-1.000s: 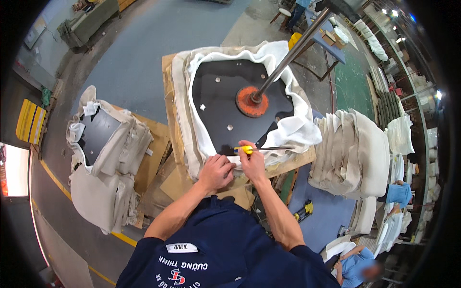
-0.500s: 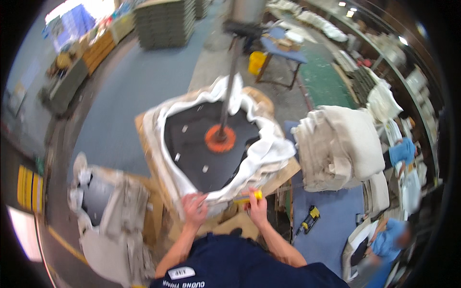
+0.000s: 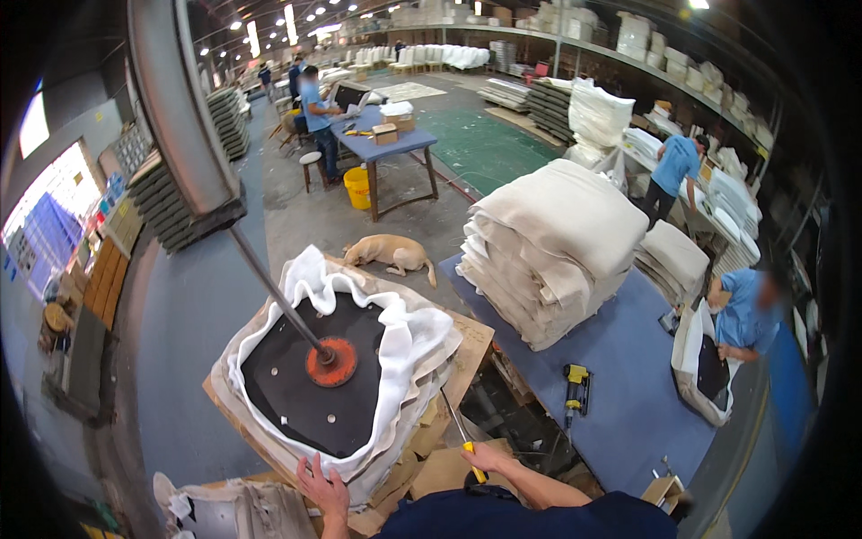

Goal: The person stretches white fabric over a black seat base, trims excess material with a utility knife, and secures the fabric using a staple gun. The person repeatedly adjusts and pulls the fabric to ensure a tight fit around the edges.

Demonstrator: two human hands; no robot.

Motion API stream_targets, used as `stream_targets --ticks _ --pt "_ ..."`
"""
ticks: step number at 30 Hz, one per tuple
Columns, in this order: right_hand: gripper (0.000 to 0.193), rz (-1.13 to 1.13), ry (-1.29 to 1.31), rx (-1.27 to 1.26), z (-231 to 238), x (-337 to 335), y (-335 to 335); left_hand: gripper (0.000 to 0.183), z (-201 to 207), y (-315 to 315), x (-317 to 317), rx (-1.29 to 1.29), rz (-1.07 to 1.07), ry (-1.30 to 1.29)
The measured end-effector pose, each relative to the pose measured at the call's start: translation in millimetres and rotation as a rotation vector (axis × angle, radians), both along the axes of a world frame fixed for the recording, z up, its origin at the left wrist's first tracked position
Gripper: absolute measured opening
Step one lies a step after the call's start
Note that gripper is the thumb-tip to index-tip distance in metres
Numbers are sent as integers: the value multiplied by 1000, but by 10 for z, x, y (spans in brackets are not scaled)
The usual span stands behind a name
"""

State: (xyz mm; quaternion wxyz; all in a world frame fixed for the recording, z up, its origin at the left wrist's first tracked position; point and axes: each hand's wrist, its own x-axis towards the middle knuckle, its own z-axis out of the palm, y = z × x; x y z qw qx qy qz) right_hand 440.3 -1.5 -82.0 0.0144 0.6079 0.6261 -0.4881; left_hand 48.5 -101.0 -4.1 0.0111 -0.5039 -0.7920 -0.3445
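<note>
In front of me, on a wooden board (image 3: pixel 474 334), lies a cushion with a black backing panel (image 3: pixel 285 395). White padding (image 3: pixel 395 359) and layered beige fabric (image 3: pixel 220 386) ruffle up around its edge. An orange disc (image 3: pixel 346 366) on a metal rod presses onto the panel. My left hand (image 3: pixel 323 490), its fingers apart, rests at the near edge of the fabric. To the right of the cushion, my right hand (image 3: pixel 492 458) is closed round the yellow handle of a screwdriver (image 3: pixel 469 446); its long shaft points up and away toward the fabric edge.
On the blue table (image 3: pixel 620 386) at right stand a tall stack of beige fabric covers (image 3: pixel 552 251) and a staple gun (image 3: pixel 576 391). A dog (image 3: pixel 391 251) lies on the floor beyond. A co-worker (image 3: pixel 750 310) handles another cushion. More covers (image 3: pixel 233 512) sit at lower left.
My view has tilted up and turned right. My right hand has moved the screwdriver away from the near cushion edge to the right side. My left hand has spread its fingers.
</note>
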Motion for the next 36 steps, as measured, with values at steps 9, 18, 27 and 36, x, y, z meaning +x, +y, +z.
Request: stream_targets --ticks 9,18,27,36 --pt "62 5 -296 264 847 -337 1047 44 82 -45 38 7 20 37" --pt "68 -262 23 597 324 -511 1755 37 141 -33 76 80 44 21" --pt "68 -74 -245 591 587 -650 1305 36 164 -68 95 47 41 27" --pt "58 -253 -28 876 504 -547 1510 39 150 7 370 -46 36 103"
